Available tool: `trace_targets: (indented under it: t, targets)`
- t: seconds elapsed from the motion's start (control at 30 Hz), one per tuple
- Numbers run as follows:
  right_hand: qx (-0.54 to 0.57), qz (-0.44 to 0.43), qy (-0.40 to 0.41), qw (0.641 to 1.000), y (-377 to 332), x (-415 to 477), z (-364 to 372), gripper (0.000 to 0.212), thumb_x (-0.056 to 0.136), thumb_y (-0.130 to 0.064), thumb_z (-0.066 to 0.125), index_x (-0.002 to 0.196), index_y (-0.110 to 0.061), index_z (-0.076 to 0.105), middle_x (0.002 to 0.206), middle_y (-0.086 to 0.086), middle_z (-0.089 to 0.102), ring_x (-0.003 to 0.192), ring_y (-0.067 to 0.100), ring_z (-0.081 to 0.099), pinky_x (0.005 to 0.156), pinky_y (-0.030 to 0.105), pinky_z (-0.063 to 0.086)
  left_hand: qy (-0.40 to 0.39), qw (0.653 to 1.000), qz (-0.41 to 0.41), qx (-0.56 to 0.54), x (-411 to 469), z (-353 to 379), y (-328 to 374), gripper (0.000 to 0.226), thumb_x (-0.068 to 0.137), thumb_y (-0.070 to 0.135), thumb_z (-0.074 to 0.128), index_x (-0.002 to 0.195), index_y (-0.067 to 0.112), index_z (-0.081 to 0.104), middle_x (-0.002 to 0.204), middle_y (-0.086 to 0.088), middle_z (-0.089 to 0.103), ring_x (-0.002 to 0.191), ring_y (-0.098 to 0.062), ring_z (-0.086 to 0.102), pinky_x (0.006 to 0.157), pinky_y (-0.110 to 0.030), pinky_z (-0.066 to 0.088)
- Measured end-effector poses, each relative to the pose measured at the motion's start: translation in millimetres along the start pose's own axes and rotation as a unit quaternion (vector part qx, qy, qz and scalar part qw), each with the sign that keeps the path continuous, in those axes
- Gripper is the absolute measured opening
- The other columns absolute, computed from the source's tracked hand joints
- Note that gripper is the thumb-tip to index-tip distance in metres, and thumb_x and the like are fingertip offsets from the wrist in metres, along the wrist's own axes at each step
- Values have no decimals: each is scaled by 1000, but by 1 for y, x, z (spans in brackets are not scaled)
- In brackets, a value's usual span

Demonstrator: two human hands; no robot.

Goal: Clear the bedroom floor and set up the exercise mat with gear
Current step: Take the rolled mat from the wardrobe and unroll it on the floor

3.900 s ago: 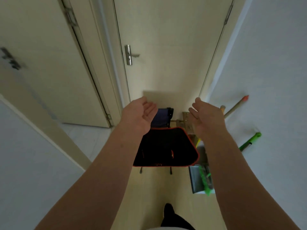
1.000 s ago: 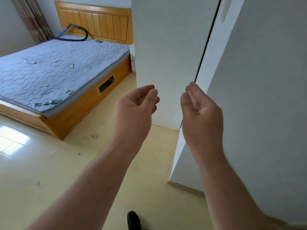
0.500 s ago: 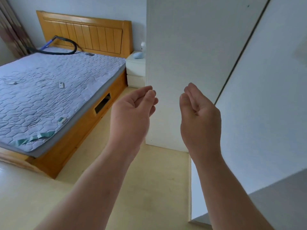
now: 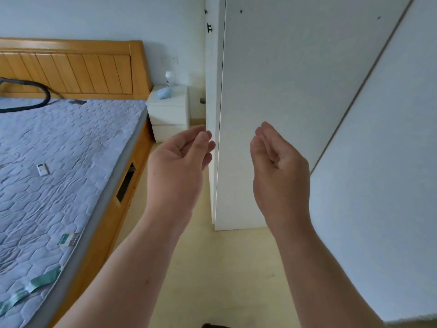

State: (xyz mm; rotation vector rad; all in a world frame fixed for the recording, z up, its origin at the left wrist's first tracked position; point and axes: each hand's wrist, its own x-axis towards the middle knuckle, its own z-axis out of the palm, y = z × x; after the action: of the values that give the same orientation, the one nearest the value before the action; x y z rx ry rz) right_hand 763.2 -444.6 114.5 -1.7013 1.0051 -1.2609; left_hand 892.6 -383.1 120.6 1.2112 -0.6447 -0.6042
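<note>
The mattress (image 4: 59, 185) is showing a pale lavender-blue cover quilted in a hexagon pattern, with a grey band running along its edge, and teal strips (image 4: 40, 280), a small white remote (image 4: 42, 168) and a black hose (image 4: 35, 105) are standing out against it. The bed frame (image 4: 104, 233) is glowing orange-brown, its headboard (image 4: 71, 72) carrying vertical grooved slats. The nightstand (image 4: 169, 112) and wardrobe (image 4: 283, 67) are showing plain white, the wall (image 4: 118, 17) is reading pale bluish white, and the floor (image 4: 224, 268) is showing pale yellow.
</note>
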Motion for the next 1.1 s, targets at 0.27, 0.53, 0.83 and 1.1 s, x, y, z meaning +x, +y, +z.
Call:
trace_targets:
  t: [0.27,0.53,0.83,1.1]
  targets:
    - [13,34,-5,999,36,103,162,18,106,-33,52,121,-31,61,101,-20,63,87,-12,63,77,6,47,6,1000,-7,7,179,-73,-39,12,100,20,65,106,24,74,101,6,80,101,-12,75,92,-32,59]
    - [30,22,10,999,29,257,302,41,105,-32,52,142,-15,58,138,-4,64,87,-11,55,95,10,46,24,1000,-8,12,373,-118,-20,12,100,17,64,103,23,74,96,5,80,97,-11,76,87,-26,61]
    - [0,16,59,998,54,370,448,44,105,-28,54,147,-16,54,144,-9,60,124,-18,47,98,-2,35,-15,999,-39,-17,560,-182,-42,13,101,16,62,107,22,73,99,6,80,99,-9,75,89,-27,60]
    - [-50,41,173,983,52,455,557,43,105,-29,54,147,-17,54,143,-9,60,123,-18,47,97,-4,34,-146,987,-58,-32,735,-216,-47,13,101,19,63,109,22,73,102,7,79,101,-9,75,88,-24,60]
